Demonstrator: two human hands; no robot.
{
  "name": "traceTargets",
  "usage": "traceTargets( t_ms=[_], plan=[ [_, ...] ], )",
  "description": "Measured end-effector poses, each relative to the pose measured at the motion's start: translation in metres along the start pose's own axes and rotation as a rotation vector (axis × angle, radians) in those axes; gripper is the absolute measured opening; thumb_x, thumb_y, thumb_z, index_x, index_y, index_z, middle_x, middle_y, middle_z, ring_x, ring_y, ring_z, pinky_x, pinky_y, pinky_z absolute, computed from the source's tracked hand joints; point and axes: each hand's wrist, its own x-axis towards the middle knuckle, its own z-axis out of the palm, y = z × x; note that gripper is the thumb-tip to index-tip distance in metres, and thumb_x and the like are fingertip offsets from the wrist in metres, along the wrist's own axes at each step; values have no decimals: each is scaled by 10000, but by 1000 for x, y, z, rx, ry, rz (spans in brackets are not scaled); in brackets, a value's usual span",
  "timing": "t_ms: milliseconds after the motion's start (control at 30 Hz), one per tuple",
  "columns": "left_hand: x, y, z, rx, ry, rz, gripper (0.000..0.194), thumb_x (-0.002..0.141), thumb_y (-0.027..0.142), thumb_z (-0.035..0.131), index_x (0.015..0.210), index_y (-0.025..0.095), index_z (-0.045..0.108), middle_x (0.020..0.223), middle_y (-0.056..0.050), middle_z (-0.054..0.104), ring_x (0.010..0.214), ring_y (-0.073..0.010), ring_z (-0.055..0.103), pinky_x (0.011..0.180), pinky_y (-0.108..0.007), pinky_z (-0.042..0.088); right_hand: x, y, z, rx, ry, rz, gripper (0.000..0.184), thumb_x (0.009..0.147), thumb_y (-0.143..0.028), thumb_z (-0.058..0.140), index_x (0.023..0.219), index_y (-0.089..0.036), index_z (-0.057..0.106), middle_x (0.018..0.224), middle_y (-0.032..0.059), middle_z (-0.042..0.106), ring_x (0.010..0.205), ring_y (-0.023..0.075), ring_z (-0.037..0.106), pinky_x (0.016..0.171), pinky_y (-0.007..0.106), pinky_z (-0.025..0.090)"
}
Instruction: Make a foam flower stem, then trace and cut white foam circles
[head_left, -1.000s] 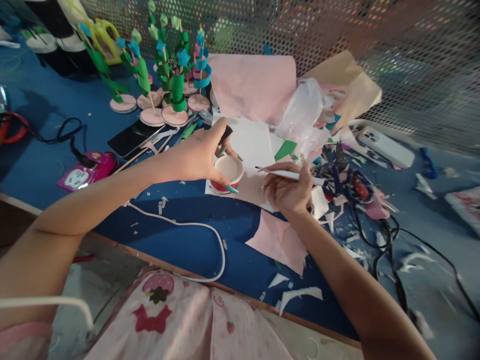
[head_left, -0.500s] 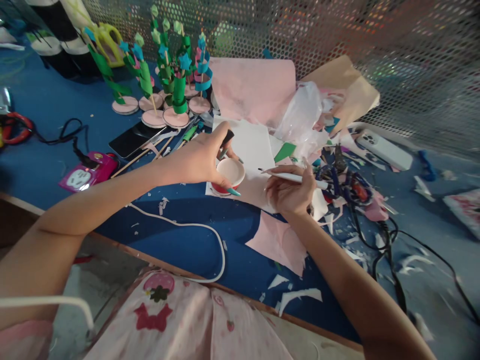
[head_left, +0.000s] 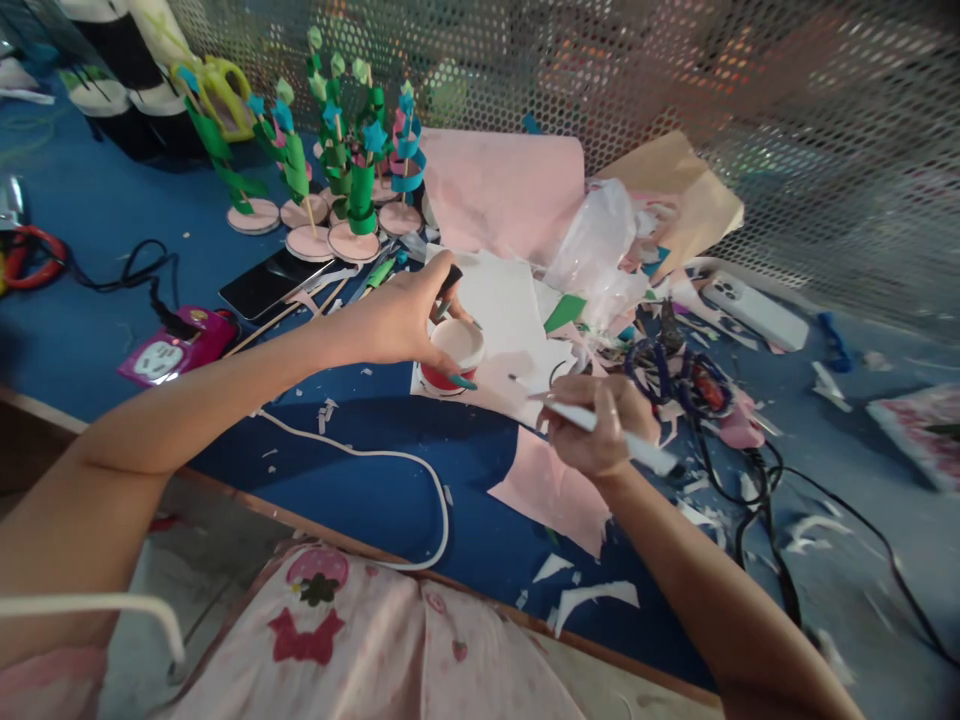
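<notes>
My left hand (head_left: 409, 310) is closed around a small round container (head_left: 457, 345) with a pale top and a red side. The container rests on a sheet of white paper (head_left: 506, 295), near its front left corner. A small black patch shows by the fingers of this hand; I cannot tell what it is. In my right hand (head_left: 596, 425), to the right of the container, is a slim white pen (head_left: 574, 413) with a dark tip pointing left. The pen is slightly blurred and its tip is apart from the container.
Several paper-wrapped sticks on pink discs (head_left: 354, 242) stand at the back left. Nearby lie a black phone (head_left: 274, 283), a pink plug adapter (head_left: 180, 345) and a white cable (head_left: 375, 453). Pink paper (head_left: 502, 190), scraps, blue-handled scissors (head_left: 679, 375) and a white phone (head_left: 757, 310) lie right.
My right hand has turned and lowered, its fingers now curled around the pen, whose back end points down to the right. My left hand keeps its hold on the container.
</notes>
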Motion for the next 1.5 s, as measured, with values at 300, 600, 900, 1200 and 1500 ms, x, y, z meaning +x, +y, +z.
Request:
traceTargets(
  t_ms=[300,600,900,1200,1500],
  plan=[
    [2,5,-2,62,19,-20,586,522,306,757,932,199,353,943,-65,602,809,-194,544,698,-317,422,5,-12,29,-154,-99,-488,160,876,-290,375,887,-248,528,584,17,594,457,140,541,444,268,438],
    [2,3,-2,40,9,-17,599,528,289,760,966,211,359,911,-52,580,827,-217,551,679,-336,432,9,-9,42,-279,-278,-615,121,818,-135,457,911,-212,461,628,25,608,521,137,579,467,235,434],
    [1,5,-1,39,20,-37,606,508,286,775,949,204,368,877,-42,548,820,-228,557,675,-346,436,5,-7,45,-427,-318,-617,147,825,-119,460,956,-184,474,655,36,622,541,138,585,492,232,439],
    [1,0,0,55,27,-5,620,516,333,755,993,203,382,889,-38,548,745,-189,546,651,-312,413,9,-13,45,-422,-308,-512,153,850,-133,453,725,-221,445,560,1,544,503,129,551,493,224,418],
    [2,-5,1,-11,-5,5,620,544,355,725,1015,196,355,959,-74,606,805,-206,570,616,-280,406,8,-16,34,-181,-322,-341,159,847,-118,453,725,-216,425,638,16,574,541,100,559,499,203,431]
  ],
)
